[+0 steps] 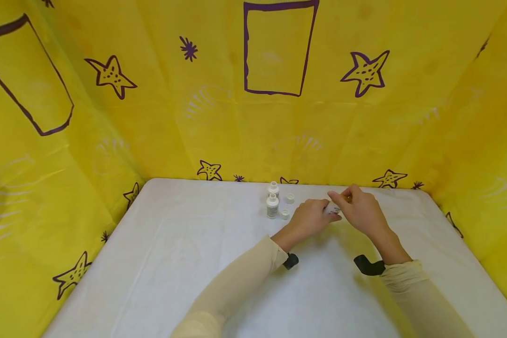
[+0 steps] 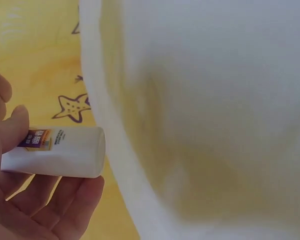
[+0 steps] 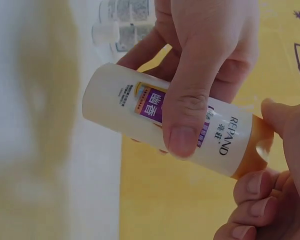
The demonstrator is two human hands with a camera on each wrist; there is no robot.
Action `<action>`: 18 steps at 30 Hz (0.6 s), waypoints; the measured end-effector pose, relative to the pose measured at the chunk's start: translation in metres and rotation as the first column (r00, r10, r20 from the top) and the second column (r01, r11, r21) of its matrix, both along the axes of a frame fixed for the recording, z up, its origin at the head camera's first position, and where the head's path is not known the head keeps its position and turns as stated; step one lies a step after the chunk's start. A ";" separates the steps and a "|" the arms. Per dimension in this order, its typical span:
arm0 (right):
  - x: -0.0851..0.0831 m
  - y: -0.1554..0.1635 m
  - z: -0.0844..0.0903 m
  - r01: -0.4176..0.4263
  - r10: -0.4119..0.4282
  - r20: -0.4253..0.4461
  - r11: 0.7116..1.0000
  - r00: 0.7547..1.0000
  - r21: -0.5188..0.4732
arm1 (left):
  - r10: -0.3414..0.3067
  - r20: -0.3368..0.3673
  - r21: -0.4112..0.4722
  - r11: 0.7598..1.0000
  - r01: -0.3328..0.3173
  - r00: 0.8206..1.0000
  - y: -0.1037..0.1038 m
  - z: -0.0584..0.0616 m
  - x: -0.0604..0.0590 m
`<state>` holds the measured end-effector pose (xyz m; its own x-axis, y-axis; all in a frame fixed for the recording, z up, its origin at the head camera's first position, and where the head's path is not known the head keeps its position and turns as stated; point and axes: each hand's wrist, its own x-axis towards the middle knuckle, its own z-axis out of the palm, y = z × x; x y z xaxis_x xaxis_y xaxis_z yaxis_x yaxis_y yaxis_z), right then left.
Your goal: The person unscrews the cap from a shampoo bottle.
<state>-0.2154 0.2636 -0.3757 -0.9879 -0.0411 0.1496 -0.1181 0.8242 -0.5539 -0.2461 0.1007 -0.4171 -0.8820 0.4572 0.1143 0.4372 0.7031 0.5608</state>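
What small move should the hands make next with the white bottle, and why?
Probably the right hand should twist the amber cap end while the left hand holds steady. The left thumb and fingers already grip the white bottle across its label, and the right fingers sit at the cap end. Two loose caps already lie beside the other two bottles on the table.

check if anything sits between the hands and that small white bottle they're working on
Nothing visible does: the left hand already grips the white bottle, and the right hand has its fingers at the bottle's orange end.
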 end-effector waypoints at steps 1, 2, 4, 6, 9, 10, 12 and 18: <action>0.000 -0.003 -0.001 -0.003 0.003 -0.005 1.000 1.000 -0.006 | 0.001 -0.004 -0.002 1.000 -0.001 1.000 -0.003 0.000 0.001; 0.000 -0.005 -0.001 -0.005 0.005 -0.009 1.000 1.000 -0.010 | 0.002 -0.007 -0.001 1.000 -0.002 1.000 -0.006 0.000 0.002; 0.000 -0.011 -0.002 -0.008 0.007 -0.022 1.000 1.000 -0.027 | 0.003 -0.010 0.006 1.000 -0.003 1.000 -0.012 0.000 0.003; 0.001 -0.017 -0.002 -0.003 0.002 -0.036 0.999 0.999 -0.045 | 0.004 -0.004 0.023 1.000 -0.004 1.000 -0.018 0.000 0.005; 0.002 -0.026 0.000 0.007 -0.012 -0.062 0.997 0.998 -0.079 | 0.004 0.005 0.057 0.998 -0.005 1.000 -0.026 0.000 0.006; 0.002 -0.029 0.000 0.008 -0.015 -0.072 0.996 0.997 -0.090 | 0.005 0.007 0.071 0.997 -0.006 1.000 -0.029 0.000 0.007; 0.003 -0.035 0.001 0.009 -0.019 -0.088 0.994 0.996 -0.109 | 0.003 0.010 0.093 0.996 -0.004 1.000 -0.034 0.000 0.007; 0.006 -0.054 0.005 0.004 -0.024 -0.110 0.985 0.994 -0.174 | -0.020 0.007 0.166 0.986 0.019 1.000 -0.056 0.002 0.011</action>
